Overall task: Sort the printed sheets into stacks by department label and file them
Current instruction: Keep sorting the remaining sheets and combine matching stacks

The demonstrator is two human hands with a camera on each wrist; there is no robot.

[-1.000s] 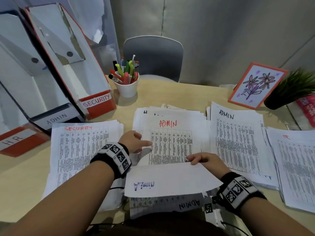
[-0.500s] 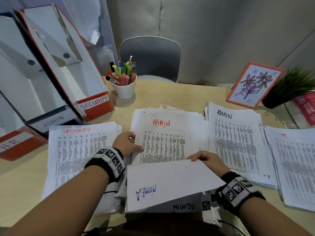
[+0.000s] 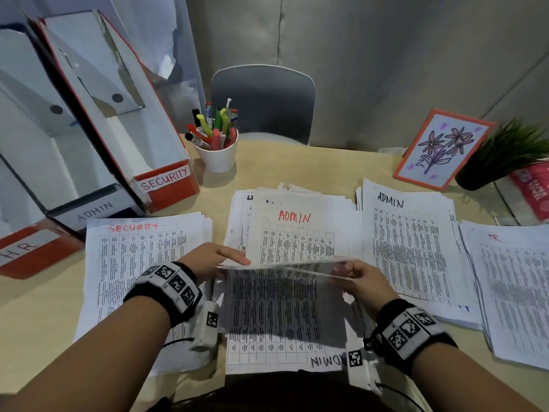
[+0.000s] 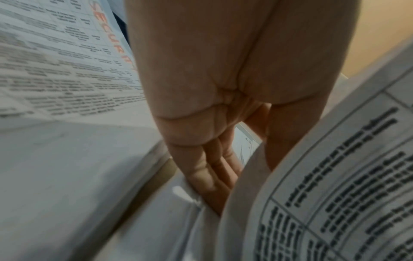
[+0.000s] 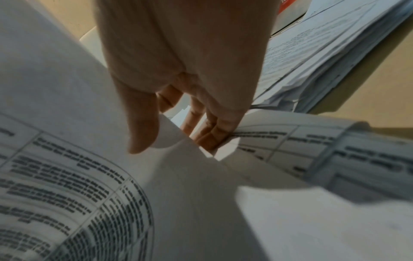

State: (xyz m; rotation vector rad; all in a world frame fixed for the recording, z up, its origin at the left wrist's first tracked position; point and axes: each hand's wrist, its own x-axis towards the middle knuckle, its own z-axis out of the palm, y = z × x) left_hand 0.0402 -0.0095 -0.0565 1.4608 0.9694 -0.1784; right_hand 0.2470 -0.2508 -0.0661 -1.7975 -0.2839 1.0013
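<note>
Since half a second before, the lifted sheet (image 3: 285, 267) had swung up from showing its blank back to standing nearly edge-on to the head camera. Nearest the body lay an upside-down sheet (image 3: 279, 316) marked ADMIN, its lower edge cut off by the frame. The right hand (image 3: 364, 281) pinched the lifted sheet's right end between thumb and curled fingers. The left hand (image 3: 212, 258) kept its fingers nearly straight, fingertips at the sheet's left end; whether it gripped the paper could not be told. Beyond lay the middle pile (image 3: 297, 230) topped ADMIN, partly hidden by the lifted sheet. Left lay the SECURITY stack (image 3: 133, 251); right, an ADMIN stack (image 3: 407, 239) and a blurred HR stack (image 3: 511, 281). Farther left stood three file boxes (image 3: 166, 179), the HR one cut off.
</note>
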